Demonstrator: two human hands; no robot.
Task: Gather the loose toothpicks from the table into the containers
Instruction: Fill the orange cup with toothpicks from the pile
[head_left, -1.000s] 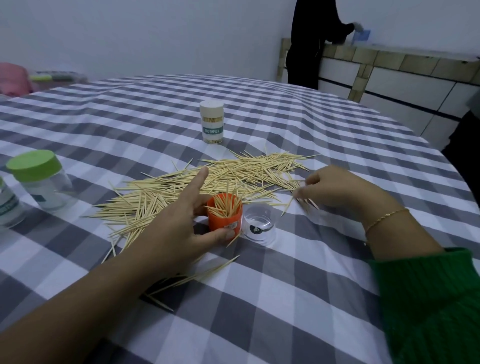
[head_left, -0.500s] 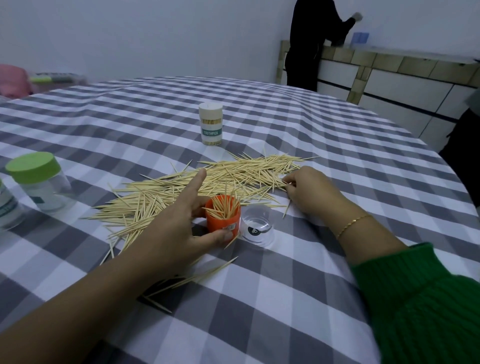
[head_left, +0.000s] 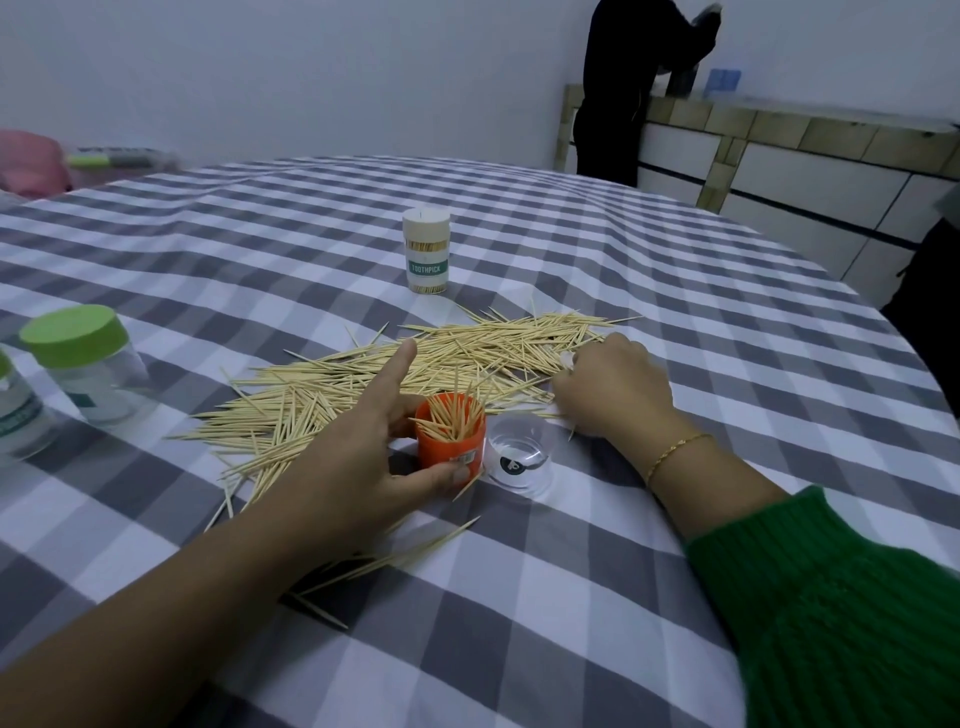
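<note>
In the head view, the left hand (head_left: 358, 457) grips the orange cup (head_left: 451, 435) at centre frame, thumb and fingers round it and forefinger straight, probably to steady it while it is filled. The right hand (head_left: 613, 392) rests curled on the pile of toothpicks (head_left: 415, 374) just above; whether it pinches any I cannot tell. A clear lid (head_left: 519, 457) touches the cup's right side, a full white jar (head_left: 427, 250) stands higher up, and green-lidded jars (head_left: 78, 364) sit at the left edge; stray picks beneath the left wrist look awkward to reach.

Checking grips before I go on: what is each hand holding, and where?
Left hand grips the orange container round its side wall. Right hand rests on the loose toothpicks; its grip cannot be told.
</note>
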